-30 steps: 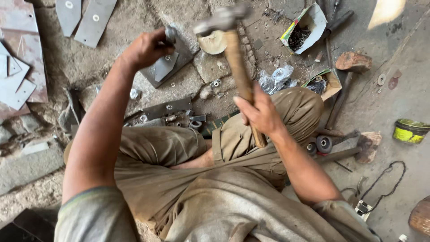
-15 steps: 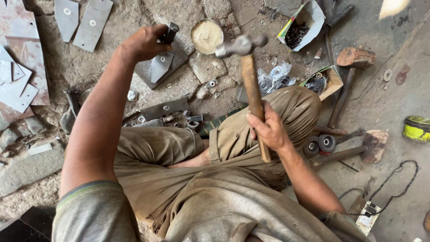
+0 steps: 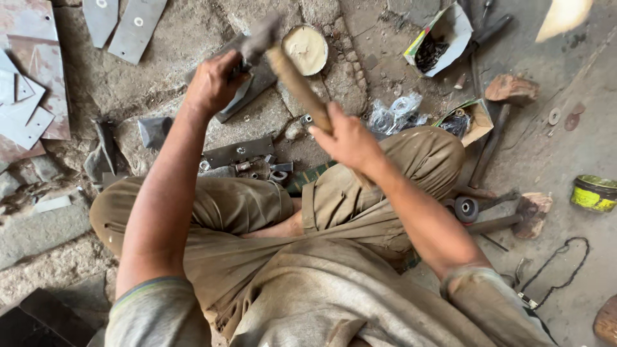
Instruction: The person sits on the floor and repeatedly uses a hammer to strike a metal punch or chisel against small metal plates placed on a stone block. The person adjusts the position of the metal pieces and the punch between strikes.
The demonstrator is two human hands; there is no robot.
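I sit cross-legged on a rough stone floor. My right hand point(image 3: 350, 141) grips the wooden handle of a hammer point(image 3: 292, 77). Its blurred metal head point(image 3: 260, 35) is down by my left hand. My left hand point(image 3: 212, 83) is closed around a small dark metal tool, holding it upright on a grey metal plate point(image 3: 250, 87) that lies on the stone. A round shallow dish with pale paste point(image 3: 305, 49) sits just beyond the hammer.
Flat metal plates point(image 3: 119, 19) lie at the top left, and more point(image 3: 26, 109) at the left edge. A drilled metal bar point(image 3: 238, 152) and small nuts lie before my knees. A paper box of dark screws point(image 3: 440, 38), hammers point(image 3: 504, 106) and a yellow-green tin point(image 3: 594, 193) are at the right.
The hammer has swung down from raised over the dish to the tool in my left hand. My right hand moved left and forward with it. The left hand stayed on the plate.
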